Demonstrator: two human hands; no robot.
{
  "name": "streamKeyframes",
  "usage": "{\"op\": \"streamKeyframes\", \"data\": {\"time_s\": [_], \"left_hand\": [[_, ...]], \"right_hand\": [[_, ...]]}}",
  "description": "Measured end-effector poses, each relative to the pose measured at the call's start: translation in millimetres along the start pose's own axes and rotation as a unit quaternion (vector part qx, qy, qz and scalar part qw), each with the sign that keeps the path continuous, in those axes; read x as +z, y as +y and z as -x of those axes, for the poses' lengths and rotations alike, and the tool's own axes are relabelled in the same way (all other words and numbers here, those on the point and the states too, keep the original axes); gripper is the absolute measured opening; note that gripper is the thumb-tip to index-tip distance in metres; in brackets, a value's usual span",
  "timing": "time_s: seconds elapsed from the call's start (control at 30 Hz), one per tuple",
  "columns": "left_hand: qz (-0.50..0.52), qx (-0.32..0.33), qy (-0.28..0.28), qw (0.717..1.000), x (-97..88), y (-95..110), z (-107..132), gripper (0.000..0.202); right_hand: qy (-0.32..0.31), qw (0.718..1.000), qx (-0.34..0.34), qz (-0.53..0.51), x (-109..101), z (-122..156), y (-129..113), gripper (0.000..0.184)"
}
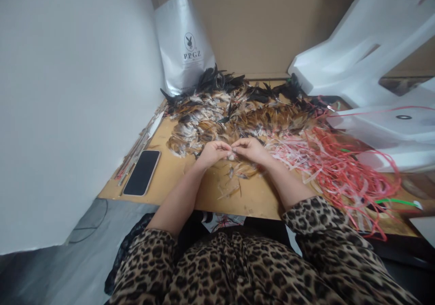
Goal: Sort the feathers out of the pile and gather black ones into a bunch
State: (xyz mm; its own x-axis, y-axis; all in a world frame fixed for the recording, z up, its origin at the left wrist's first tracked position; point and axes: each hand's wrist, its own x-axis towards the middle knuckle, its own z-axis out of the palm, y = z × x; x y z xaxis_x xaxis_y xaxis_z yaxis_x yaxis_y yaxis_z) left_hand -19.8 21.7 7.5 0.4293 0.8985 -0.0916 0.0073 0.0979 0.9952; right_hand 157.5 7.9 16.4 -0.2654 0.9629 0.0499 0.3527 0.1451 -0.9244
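My left hand (212,154) and my right hand (252,151) meet over the tabletop (200,191), thumbs and fingers pinched. Between the fingertips is the pale, fluffy base of a feather (231,156). Both hands appear closed on it, though the fingers cover part of it. Just beyond them spreads a heap of brown feathers (272,118), with white bases and black-tipped ones toward the back. A few loose brown feathers (244,171) lie on the table right below my hands.
A tangle of red and pink plastic strips (346,169) covers the right side, with a green strap (396,201) among it. White machine housings (340,51) rise behind. On the left are a phone (142,173), thin sticks (138,144) and a white wall (68,92). A silver bag (183,33) stands behind.
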Motion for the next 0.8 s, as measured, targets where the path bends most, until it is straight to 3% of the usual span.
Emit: {"op": "streamKeyframes", "data": {"time_s": [0.2,0.4,0.57,0.8], "left_hand": [[-0.088,0.077,0.037,0.992,6.2,-6,-1,0.015],[-0.244,0.205,0.074,0.945,5.0,-9,0,0.009],[-0.282,0.237,0.099,0.924,4.7,-9,0,0.01],[-0.316,0.264,0.092,0.907,5.7,-4,3,0.01]], "right_hand": [[0.018,0.998,0.004,0.059,0,1,-4,0.025],[0.015,0.997,0.022,0.073,-1,1,-6,0.027],[0.012,0.997,0.014,0.072,-2,0,-5,0.028],[-0.016,0.998,-0.001,0.065,-5,-3,4,0.027]]}}
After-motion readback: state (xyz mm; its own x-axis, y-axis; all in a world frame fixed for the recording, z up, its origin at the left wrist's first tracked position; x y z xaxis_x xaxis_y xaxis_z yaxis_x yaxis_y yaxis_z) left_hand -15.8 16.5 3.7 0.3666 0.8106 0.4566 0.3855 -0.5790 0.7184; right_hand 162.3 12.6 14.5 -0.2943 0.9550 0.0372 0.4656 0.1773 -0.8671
